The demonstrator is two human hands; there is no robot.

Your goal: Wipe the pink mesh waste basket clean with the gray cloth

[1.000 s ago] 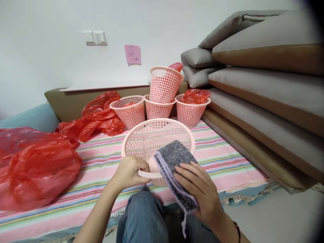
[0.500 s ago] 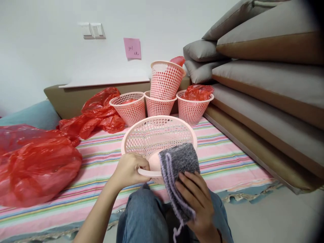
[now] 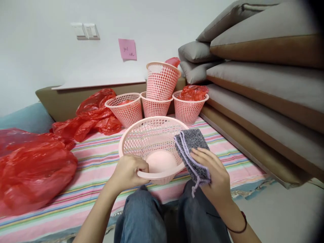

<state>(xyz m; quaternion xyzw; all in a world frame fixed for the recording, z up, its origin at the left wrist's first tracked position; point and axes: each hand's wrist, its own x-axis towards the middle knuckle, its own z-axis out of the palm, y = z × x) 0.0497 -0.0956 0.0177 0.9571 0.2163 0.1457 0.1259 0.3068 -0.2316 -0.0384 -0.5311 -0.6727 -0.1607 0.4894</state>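
A pink plastic basket (image 3: 162, 162) with perforated sides leans toward me, its inside showing bare. My left hand (image 3: 130, 172) is closed over the near-left part of its rim. In my right hand (image 3: 212, 172) is a folded grey cleaning cloth (image 3: 193, 141) with lilac edging and a loose lilac loop hanging down. The fingers lie over the cloth, and the thumb is hidden beneath it. That cloth is at the basket's right side, overlapping the rim in view; whether it touches cannot be told.
Several pink baskets (image 3: 128, 113) with red plastic bags stand behind, one set inside another. More red bags (image 3: 37, 172) lie at left on the striped cloth (image 3: 101, 175). Grey-brown cushions (image 3: 260, 81) are stacked at right. A pink note (image 3: 127, 49) is on the wall.
My right hand has moved the grey cloth up and to the right, from over the basket's opening to its right side. My left hand still grips the rim.
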